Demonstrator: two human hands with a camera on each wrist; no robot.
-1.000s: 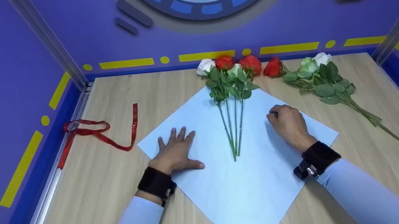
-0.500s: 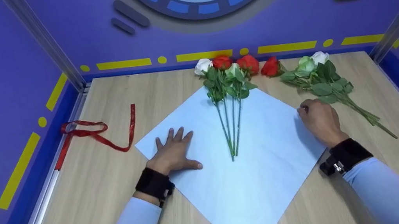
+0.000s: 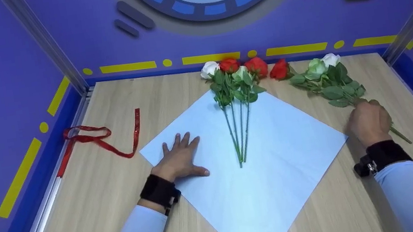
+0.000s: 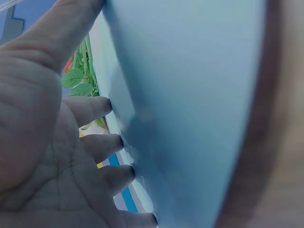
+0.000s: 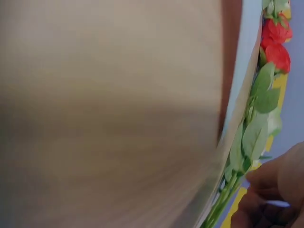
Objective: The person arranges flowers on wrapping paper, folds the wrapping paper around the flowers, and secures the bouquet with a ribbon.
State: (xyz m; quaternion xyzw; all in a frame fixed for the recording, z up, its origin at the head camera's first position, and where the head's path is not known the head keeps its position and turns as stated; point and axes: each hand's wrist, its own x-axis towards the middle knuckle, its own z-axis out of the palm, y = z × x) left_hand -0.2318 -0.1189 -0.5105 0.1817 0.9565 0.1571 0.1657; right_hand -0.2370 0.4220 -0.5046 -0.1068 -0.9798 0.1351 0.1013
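Observation:
A square sheet of light blue paper (image 3: 272,171) lies cornerwise on the wooden table (image 3: 82,216). Several white and red roses (image 3: 234,99) rest on its far corner, stems toward me. My left hand (image 3: 180,158) presses flat on the paper's left corner with fingers spread; in the left wrist view the palm (image 4: 61,156) lies against the paper (image 4: 190,95). A second bunch of roses (image 3: 328,81) lies off the paper to the right. My right hand (image 3: 369,120) curls over its stems; in the right wrist view the fingers (image 5: 275,199) close beside the leafy stems (image 5: 251,137).
A red ribbon (image 3: 103,137) lies loosely on the table at the left. One red rose head (image 3: 280,69) sits between the two bunches near the back wall. Purple walls with metal corner posts enclose the table on three sides.
My right hand has moved rightward off the blue paper onto the stems of the right-hand bunch. The left hand has stayed flat on the paper.

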